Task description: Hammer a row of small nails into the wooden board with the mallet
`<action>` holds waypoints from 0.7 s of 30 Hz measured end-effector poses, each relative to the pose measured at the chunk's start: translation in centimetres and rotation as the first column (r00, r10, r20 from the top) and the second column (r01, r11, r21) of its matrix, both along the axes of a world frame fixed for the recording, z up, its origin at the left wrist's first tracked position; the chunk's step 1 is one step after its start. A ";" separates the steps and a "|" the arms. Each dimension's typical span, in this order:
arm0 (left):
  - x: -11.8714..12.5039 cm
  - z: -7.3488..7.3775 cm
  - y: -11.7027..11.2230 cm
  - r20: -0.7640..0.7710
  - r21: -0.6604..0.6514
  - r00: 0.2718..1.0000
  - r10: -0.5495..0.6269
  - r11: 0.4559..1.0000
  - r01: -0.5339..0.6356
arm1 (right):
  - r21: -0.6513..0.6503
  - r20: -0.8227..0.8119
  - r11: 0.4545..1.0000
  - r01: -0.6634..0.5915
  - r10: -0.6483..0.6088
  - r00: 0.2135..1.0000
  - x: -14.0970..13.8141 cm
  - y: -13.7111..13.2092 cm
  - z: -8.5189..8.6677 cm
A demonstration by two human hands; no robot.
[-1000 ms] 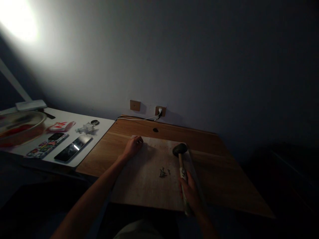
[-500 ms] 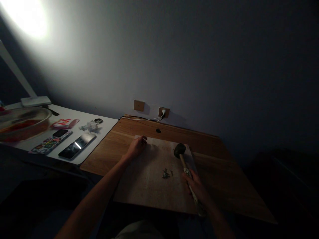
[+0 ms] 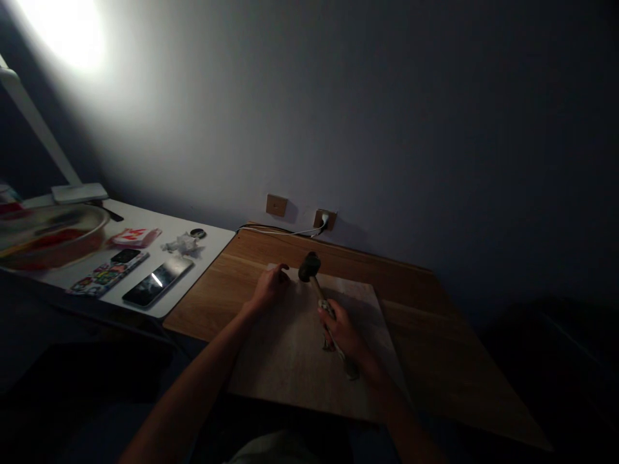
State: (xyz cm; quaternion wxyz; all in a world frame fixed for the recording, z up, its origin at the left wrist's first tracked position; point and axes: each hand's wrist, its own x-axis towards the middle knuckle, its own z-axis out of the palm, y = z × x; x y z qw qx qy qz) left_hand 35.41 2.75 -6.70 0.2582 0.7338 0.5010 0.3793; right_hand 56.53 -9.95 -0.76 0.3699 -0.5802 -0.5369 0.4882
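Observation:
My right hand is wrapped round the handle of a mallet with a dark head. The mallet is tilted over the board, its head a short way to the right of my left hand. At the far left corner of a pale wooden board, my left hand is closed with its fingers curled. Whatever its fingertips hold, if anything, is too dark and small to make out. A small pile of metal screws or nails lies on the board, partly hidden by my right hand.
Under the board is a brown wooden table. On the white table at left are a phone, a patterned case, a red-and-white packet, crumpled wrap, a clear bowl and a lamp. A plug sits in the wall socket.
My right hand has brought the mallet leftward across the board, its head now near my left hand and its handle over the metal pieces. My left hand stays at the corner. The view has shifted slightly.

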 end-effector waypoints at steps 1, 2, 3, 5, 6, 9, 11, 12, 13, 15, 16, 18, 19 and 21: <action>0.0 -0.1 0.0 0.002 0.007 1.000 0.000 1.000 0.000 | 0.011 0.013 1.000 -0.016 0.016 1.000 -0.6 0.3 0.2; 0.0 -0.2 0.0 0.000 0.015 1.000 0.000 1.000 0.000 | 0.022 0.030 0.999 -0.035 0.035 0.999 -1.1 0.6 0.3; 0.0 -0.4 0.1 -0.004 0.022 1.000 0.004 1.000 -0.004 | 0.031 0.045 0.998 -0.054 0.053 0.998 -1.5 0.8 0.3; 0.0 -0.6 0.2 -0.016 0.039 1.000 0.023 0.999 -0.022 | 0.028 0.068 0.996 -0.079 0.077 0.995 -2.1 1.0 0.2; 0.0 -0.7 0.3 -0.022 0.048 0.999 0.035 0.998 -0.034 | 0.027 0.087 0.996 -0.089 0.087 0.992 -2.3 1.1 0.1; 0.0 -0.7 0.3 -0.036 0.058 0.998 0.059 0.997 -0.057 | 0.027 0.136 0.996 -0.090 0.085 0.987 -2.5 1.0 -0.1; 0.0 -0.6 0.3 -0.035 0.047 0.998 0.052 0.998 -0.050 | 0.038 0.136 0.997 -0.070 0.064 0.989 -2.5 0.9 -0.1; 0.0 -0.5 0.2 -0.032 0.041 0.999 0.044 0.998 -0.042 | 0.038 0.132 0.997 -0.065 0.059 0.990 -2.5 0.9 -0.1; 0.1 -0.4 0.1 -0.028 0.039 0.999 0.036 0.999 -0.035 | 0.029 0.129 0.997 -0.067 0.063 0.990 -2.5 0.9 0.1; 0.1 -0.2 0.0 -0.020 0.036 0.999 0.027 0.999 -0.026 | -0.008 0.121 0.997 -0.079 0.080 0.989 -2.3 0.9 0.3; 0.1 -0.2 0.0 -0.018 0.029 1.000 0.024 0.999 -0.023 | -0.028 0.111 0.996 -0.083 0.085 0.990 -2.1 0.9 0.4; 0.2 -0.2 0.0 -0.018 0.008 1.000 0.017 1.000 -0.016 | -0.040 0.079 0.996 -0.075 0.078 0.994 -1.6 0.8 0.4; 0.1 -0.2 0.1 -0.020 -0.002 1.000 0.013 1.000 -0.013 | -0.029 0.063 0.998 -0.062 0.063 0.996 -1.2 0.8 0.3; 0.1 0.0 0.2 -0.036 -0.001 0.999 0.018 1.000 -0.019 | -0.003 0.043 1.000 -0.023 0.023 0.999 -0.2 0.5 0.0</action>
